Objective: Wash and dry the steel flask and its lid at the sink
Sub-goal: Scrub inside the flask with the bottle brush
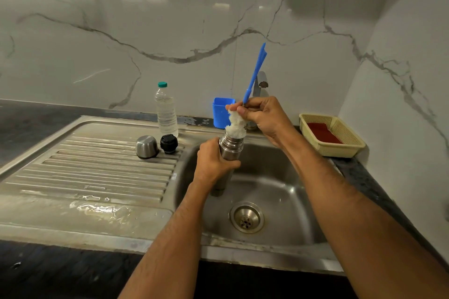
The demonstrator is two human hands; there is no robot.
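We see the left hand [213,161] with its grip wrapped round the cylindrical brushed-steel flask [229,147], held upright over the basin of the stainless-steel sink [286,192]; the right hand [261,114] has its grip pinched on the lower end of the blue-handled bottle brush [255,71], whose white bristles [236,126] sit in the flask's open mouth while the handle points up and slightly right; on the ribbed draining board [97,167] to the left stand the domed steel cup lid [146,147] and, just right of it, the round black stopper [169,143]; behind them stands a clear plastic water bottle with a green cap [166,110]; a blue plastic tub [221,113] sits by the far rim near the steel tap [260,81]; on the dark tabletop [359,175] at right rests a cream plastic basket [349,144] holding something red.
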